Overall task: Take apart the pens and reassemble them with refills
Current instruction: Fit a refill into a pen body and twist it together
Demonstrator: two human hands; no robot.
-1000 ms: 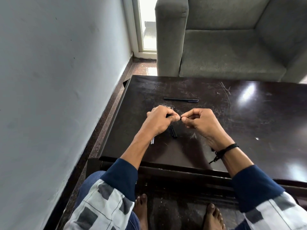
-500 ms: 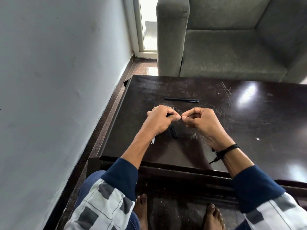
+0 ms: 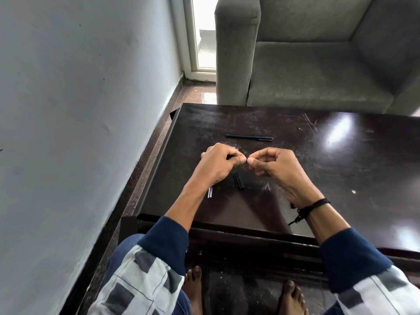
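My left hand (image 3: 217, 165): It is curled tight round a dark pen piece (image 3: 229, 157). Only a little bit of it peeks out between my fingers.
My right hand (image 3: 276, 168): My thumb and first finger make a pinch right next to my left thumb. What is in the pinch is too small to see, so I cannot tell if it holds anything.
Where the pen things are: A whole pen (image 3: 249, 137) lies flat on the table (image 3: 341, 178), a bit past my hands. A short black piece (image 3: 238, 181) lies on the table just below where my hands meet. Two thin refills (image 3: 210, 192) poke out from under my left wrist.
The step, I think: I am working a small end part on or off the pen piece.
How to do it well: I hold the left hand steady and let only the right fingers turn. I keep both hands low over the table and go slow, in line, not bent.
What could go wrong: A tiny part could slip, roll off and get lost.
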